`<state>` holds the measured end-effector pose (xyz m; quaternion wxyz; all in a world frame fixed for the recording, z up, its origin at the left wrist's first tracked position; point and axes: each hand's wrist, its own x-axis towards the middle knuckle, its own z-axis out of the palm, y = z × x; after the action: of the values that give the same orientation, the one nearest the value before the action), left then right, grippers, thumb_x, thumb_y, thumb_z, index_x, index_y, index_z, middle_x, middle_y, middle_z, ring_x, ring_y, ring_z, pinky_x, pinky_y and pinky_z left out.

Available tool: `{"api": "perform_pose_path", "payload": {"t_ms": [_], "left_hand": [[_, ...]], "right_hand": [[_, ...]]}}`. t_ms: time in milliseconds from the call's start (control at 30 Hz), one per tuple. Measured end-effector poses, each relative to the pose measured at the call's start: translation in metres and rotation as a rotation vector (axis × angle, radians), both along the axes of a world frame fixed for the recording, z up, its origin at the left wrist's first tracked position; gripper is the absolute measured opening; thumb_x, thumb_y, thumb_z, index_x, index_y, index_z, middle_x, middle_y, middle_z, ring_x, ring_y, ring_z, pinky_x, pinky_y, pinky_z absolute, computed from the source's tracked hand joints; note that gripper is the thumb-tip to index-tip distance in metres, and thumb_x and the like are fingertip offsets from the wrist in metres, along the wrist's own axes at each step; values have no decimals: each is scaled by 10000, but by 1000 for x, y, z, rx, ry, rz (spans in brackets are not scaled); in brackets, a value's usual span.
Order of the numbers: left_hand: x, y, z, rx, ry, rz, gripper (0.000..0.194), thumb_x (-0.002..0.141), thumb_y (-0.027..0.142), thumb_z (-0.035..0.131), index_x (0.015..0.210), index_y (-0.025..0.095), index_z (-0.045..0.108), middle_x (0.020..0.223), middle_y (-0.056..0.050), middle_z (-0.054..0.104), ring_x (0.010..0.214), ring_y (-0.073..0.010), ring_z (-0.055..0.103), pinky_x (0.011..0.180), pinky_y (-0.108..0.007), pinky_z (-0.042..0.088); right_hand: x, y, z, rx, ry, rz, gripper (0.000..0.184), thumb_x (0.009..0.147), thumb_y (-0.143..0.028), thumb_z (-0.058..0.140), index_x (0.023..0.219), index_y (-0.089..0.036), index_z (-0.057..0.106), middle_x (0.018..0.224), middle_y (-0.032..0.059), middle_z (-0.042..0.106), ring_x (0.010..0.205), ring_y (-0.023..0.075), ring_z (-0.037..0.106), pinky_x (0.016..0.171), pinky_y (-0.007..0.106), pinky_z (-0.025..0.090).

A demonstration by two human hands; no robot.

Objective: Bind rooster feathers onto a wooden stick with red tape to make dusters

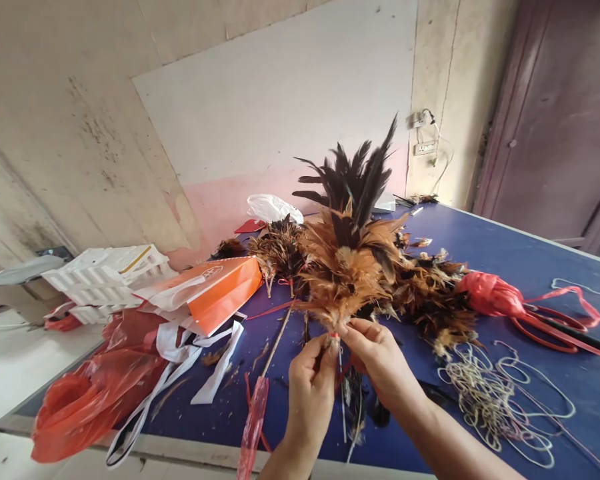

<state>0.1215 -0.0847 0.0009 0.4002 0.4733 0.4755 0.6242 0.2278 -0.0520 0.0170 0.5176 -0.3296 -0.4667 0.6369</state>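
A tall feather bundle [347, 267], brown and fluffy below with long black feathers at its top, stands upright above the blue table. My left hand [310, 383] pinches its base from the left, close to a small red tie [334, 335]. From the right, my right hand [380, 353] also has its fingers closed on the base, touching the lowest feathers. A thin stick [277, 340] runs behind my left hand, and a pink plastic strip [253, 427] hangs toward the near edge. Loose dark feathers [353, 393] lie below my hands.
More brown feather bundles [280, 247] lie behind. At right are tangled string [485, 393], a red plastic ribbon roll [495, 293] and orange-handled scissors [545, 333]. Left are an orange-white bag [225, 293], white straps [220, 373] and a red plastic bag [95, 387] over the table edge.
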Motion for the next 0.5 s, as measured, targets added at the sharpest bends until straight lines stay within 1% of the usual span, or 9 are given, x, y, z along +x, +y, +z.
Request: {"api": "perform_pose_path", "payload": {"t_ms": [33, 133, 233, 300, 400, 433, 500], "left_hand": [[1, 0, -1, -17, -18, -19, 255, 701, 416, 658, 771, 171, 675, 472, 23, 441, 472, -117, 400, 412, -216, 264], [5, -2, -1, -78, -110, -115, 278, 732, 442, 624, 730, 164, 618, 458, 67, 331, 401, -64, 266, 384, -205, 194], [7, -4, -1, -111, -189, -208, 294, 757, 444, 602, 701, 158, 556, 465, 90, 251, 386, -37, 187, 375, -193, 142], [7, -3, -2, -123, -250, -228, 317, 760, 451, 599, 680, 151, 535, 469, 86, 276, 387, -31, 210, 371, -184, 137], [4, 0, -3, -187, -384, -266, 358, 762, 464, 591, 636, 140, 505, 513, 54, 398, 391, -23, 260, 359, -170, 129], [2, 1, -4, -223, -426, -294, 359, 753, 457, 604, 627, 140, 494, 526, 46, 425, 385, -18, 257, 353, -165, 119], [-3, 3, -4, -294, -485, -368, 344, 713, 423, 660, 625, 141, 483, 514, 53, 431, 367, -5, 220, 342, -155, 93]], "right_hand": [[1, 0, 0, 8, -2, -2, 327, 636, -433, 710, 677, -127, 601, 508, -51, 415, 430, 30, 217, 392, 177, 172], [3, 0, 1, 18, -6, -12, 340, 600, -438, 726, 678, -128, 612, 585, -7, 529, 461, 51, 348, 416, 178, 276], [4, 1, 1, 23, -39, -7, 333, 599, -442, 715, 668, -132, 618, 612, 14, 573, 475, 68, 411, 429, 183, 324], [5, 2, 0, 34, -44, 11, 311, 618, -429, 703, 667, -135, 614, 576, 5, 568, 451, 67, 418, 418, 182, 320], [7, 4, -3, 45, -36, 79, 289, 671, -422, 662, 678, -138, 606, 518, -6, 560, 417, 77, 446, 409, 189, 317], [7, 4, -3, 45, -37, 99, 290, 678, -425, 654, 679, -139, 604, 511, -7, 560, 414, 82, 456, 410, 193, 321], [9, 5, -3, 54, -38, 114, 299, 666, -430, 662, 674, -135, 610, 532, -2, 570, 431, 86, 467, 426, 199, 337]]}}
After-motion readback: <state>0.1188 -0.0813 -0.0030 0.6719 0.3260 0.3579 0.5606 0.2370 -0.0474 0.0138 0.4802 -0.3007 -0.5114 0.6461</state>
